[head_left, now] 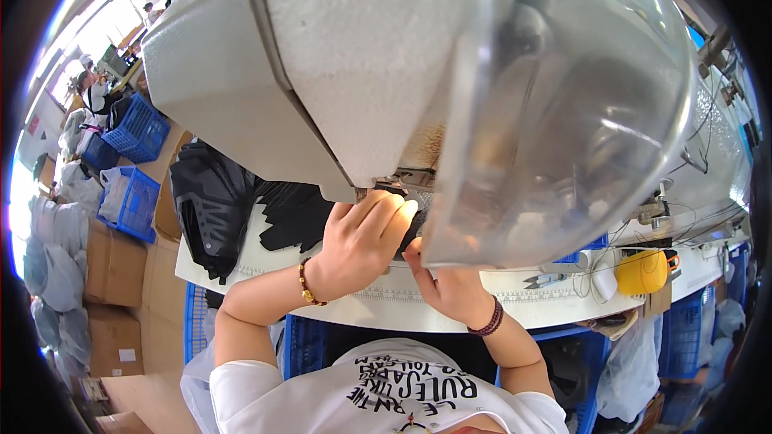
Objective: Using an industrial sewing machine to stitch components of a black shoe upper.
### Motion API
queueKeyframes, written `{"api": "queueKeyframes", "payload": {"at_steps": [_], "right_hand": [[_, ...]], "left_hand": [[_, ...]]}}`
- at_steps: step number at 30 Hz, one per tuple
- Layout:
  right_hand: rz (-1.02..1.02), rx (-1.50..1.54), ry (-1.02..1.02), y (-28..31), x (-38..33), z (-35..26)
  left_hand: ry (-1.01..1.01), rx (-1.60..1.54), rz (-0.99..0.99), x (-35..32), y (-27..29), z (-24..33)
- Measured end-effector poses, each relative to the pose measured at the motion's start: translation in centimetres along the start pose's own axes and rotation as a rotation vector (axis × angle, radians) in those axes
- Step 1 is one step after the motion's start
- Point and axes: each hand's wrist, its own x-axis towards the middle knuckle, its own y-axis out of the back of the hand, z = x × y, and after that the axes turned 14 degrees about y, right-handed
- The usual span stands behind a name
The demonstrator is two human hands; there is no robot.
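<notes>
A large pale sewing machine head point(362, 56) fills the upper middle, with a clear curved cover point(563, 128) on its right side. My left hand point(362, 239) is just under the needle area, fingers bent and closed on a small black fabric piece point(412, 229). From the right, my right hand point(450, 289) pinches the near edge of the same piece; the cover partly hides its fingers. The needle and most of the piece are hidden by the machine and my hands. Black cut fabric pieces point(293, 213) lie left of my left hand.
A black moulded panel point(211, 209) lies at the white table's point(362, 303) left end. On the right are a yellow container point(642, 272) and small snips point(544, 280). Blue crates point(133, 202) and cardboard boxes point(117, 261) stand on the floor at left. Other people point(92, 92) sit far back.
</notes>
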Motion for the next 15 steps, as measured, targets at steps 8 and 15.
{"api": "queueKeyframes", "payload": {"at_steps": [8,15], "right_hand": [[0.134,0.052,0.102,-1.5,-0.4,0.2],[0.001,0.026,0.034,0.4,0.0,-0.2]], "left_hand": [[-0.093,-0.146,-0.114,0.1,-0.4,-0.7],[0.055,-0.077,-0.114,-0.2,0.2,1.2]]}}
